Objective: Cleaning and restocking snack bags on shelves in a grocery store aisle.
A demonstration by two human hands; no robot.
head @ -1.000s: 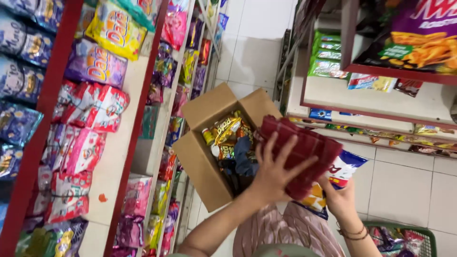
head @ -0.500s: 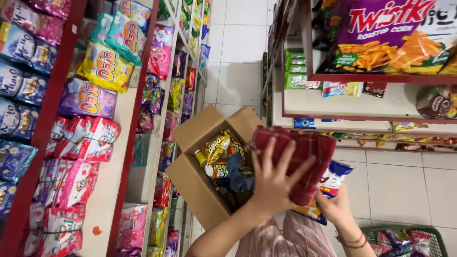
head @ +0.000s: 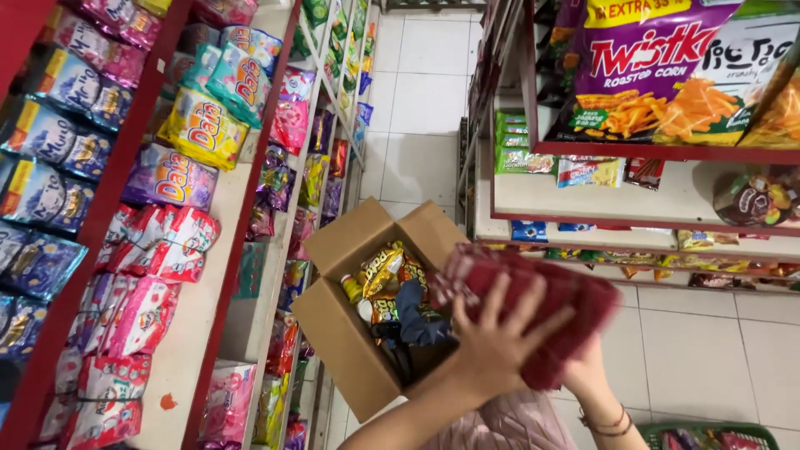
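A folded dark red checked cloth is held up in front of me over the aisle floor. My left hand lies spread across its near side. My right hand is mostly hidden beneath the cloth and holds it from below. Just left of the cloth sits an open cardboard box with several shiny snack packets and a dark blue cloth inside. The cloth is blurred by motion.
Red-edged shelves of detergent sachets line the left side. Shelves with snack bags stand on the right. White floor tiles run down the aisle. A green basket with packets shows at the bottom right.
The blue and white snack packet seen under the red cloth is no longer visible. Both hands and the cloth shifted slightly right and lower, and the view tilted up a little.
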